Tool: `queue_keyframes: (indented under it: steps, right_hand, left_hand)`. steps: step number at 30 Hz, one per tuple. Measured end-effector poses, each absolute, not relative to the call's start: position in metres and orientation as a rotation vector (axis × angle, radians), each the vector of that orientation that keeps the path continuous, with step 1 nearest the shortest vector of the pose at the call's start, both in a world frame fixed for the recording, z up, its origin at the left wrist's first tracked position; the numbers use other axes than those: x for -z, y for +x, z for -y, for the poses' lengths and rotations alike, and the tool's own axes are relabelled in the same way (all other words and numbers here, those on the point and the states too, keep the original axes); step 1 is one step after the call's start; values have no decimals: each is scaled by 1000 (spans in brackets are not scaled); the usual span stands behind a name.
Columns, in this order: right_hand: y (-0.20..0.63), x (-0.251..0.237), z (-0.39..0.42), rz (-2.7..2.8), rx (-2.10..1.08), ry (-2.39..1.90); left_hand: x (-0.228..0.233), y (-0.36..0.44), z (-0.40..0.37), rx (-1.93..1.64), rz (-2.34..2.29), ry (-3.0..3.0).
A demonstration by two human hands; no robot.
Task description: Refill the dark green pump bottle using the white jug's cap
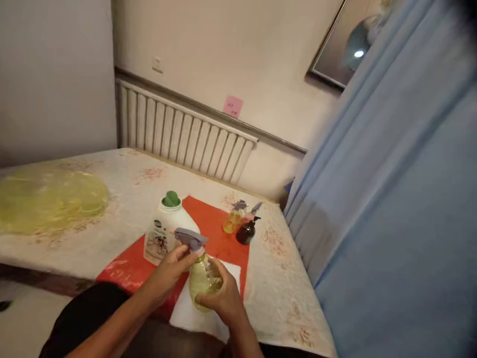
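Observation:
A clear spray bottle (201, 281) with pale yellow liquid and a grey-purple trigger head is held slightly tilted between both hands. My left hand (177, 263) is closed around its neck, just below the trigger. Around the body of the bottle wraps my right hand (225, 293). Beneath them lies a folded white cloth (188, 313) on a shiny red sheet (216, 238). Close behind my left hand stands a large white jug (182, 217) with a printed label and a green cap (171, 199) in its mouth.
Farther right on the red sheet stand a dark pump bottle (245, 233) and a small spray bottle with amber liquid (231, 222). A crumpled yellow translucent plastic bag (55, 199) covers the table's left side. A blue curtain (380, 189) hangs along the right; a radiator (182, 134) lines the wall.

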State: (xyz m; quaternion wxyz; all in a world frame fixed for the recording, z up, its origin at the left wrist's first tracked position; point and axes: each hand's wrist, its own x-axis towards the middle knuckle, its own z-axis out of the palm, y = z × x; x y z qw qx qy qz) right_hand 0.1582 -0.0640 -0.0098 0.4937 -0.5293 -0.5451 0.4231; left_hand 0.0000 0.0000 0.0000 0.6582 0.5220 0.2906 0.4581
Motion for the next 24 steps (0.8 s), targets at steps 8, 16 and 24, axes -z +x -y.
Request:
queue_keyframes:
  steps: [8,16,24]
  right_hand:
    - [158,9,69,1249,-1098,-1262]
    - [157,11,71,1236,-1083,-1272]
    - [157,12,71,1248,-1102,-1272]
  left_hand:
    - [-4,0,-1,-1078,-621,1092]
    - [-6,-8,-9,-1148,-761,1364]
    - [-1,-4,-3,-1060,-676,1237]
